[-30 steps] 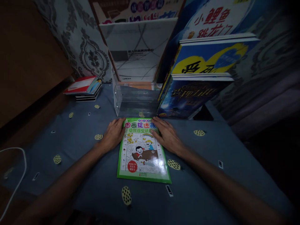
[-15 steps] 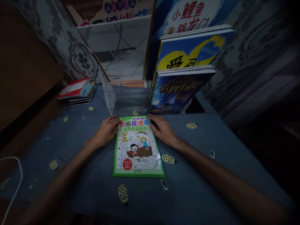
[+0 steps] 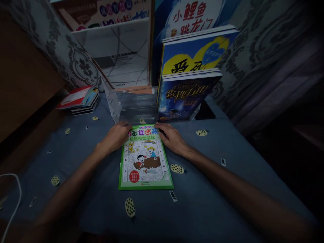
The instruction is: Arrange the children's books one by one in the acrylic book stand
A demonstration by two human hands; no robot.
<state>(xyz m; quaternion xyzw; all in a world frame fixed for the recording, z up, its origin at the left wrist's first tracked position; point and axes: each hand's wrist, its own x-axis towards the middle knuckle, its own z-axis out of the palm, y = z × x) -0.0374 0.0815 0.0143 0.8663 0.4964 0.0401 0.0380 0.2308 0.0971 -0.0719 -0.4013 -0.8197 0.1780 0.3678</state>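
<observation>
A green-bordered picture book (image 3: 145, 157) with a cartoon cover lies face up on the blue tablecloth, its title at the far end. My left hand (image 3: 118, 134) grips the book's far left corner, fingers curled at the edge and covering a bit of the title. At the far right corner is my right hand (image 3: 172, 136), its fingers on the corner and its thumb against the side edge. The undersides of both grips are hidden. Just beyond the book's top edge stands a clear acrylic book rack (image 3: 134, 113).
Dark blue books (image 3: 186, 98) and a blue-and-yellow book (image 3: 189, 55) fill the rack's right side. A white book (image 3: 121, 57) stands at left, taller ones behind. A small book stack (image 3: 80, 99) lies at far left. A white cable (image 3: 17, 195) crosses the left edge.
The whole view has shifted slightly, so things appear a little further left. Both hands stay at the book's far corners, the left fingers covering slightly more of the title. The book remains on the cloth.
</observation>
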